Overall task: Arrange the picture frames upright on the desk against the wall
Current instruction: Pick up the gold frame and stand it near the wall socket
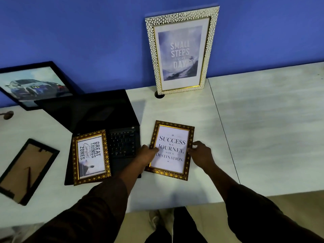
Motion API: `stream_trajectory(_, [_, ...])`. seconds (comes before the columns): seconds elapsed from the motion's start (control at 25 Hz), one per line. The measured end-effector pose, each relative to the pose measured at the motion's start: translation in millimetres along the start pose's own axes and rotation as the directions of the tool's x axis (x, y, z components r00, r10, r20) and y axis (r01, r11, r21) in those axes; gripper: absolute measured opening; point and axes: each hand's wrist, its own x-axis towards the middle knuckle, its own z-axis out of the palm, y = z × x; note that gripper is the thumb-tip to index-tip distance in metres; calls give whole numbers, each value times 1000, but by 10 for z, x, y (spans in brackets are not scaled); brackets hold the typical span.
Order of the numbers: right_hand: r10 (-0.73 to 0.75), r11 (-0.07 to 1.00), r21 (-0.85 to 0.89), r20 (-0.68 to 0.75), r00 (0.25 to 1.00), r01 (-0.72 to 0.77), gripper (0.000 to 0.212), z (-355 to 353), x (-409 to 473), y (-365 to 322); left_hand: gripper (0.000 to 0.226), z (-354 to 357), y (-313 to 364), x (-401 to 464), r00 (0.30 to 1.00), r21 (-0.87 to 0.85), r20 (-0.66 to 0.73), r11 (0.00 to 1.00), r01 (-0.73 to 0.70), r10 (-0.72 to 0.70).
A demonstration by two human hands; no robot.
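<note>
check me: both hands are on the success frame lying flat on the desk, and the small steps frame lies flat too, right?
Not quite. In the head view the small steps frame stands upright against the wall. Both the left hand and right hand are on the success frame, flat on the desk.

A pale wood-grain desk (263,120) stands against a blue wall (87,32). On it lie an open black laptop (98,116), 1 gold "Success" frame (171,149) lying flat, 1 black frame face-down (26,171), and 2 upright frames: white-gold (182,51) and black car picture (33,85).
</note>
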Motion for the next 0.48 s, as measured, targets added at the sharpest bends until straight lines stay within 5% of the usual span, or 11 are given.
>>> stream_trajectory(0.16, [97, 975, 198, 16, 995, -98, 20, -3, 184, 27, 88, 76, -221, 588, 999, -74, -15, 996, 42, -43])
stream_trajectory(0.28, [91, 979, 184, 19, 996, -93, 17, -67, 196, -24, 91, 97, -168, 568, 999, -113, -3, 993, 45, -45])
stream_trajectory(0.48, [39, 996, 85, 8, 999, -40, 23, -202, 159, -94, 47, 12, 84, -245, 995, -264, 89, 963, 59, -37])
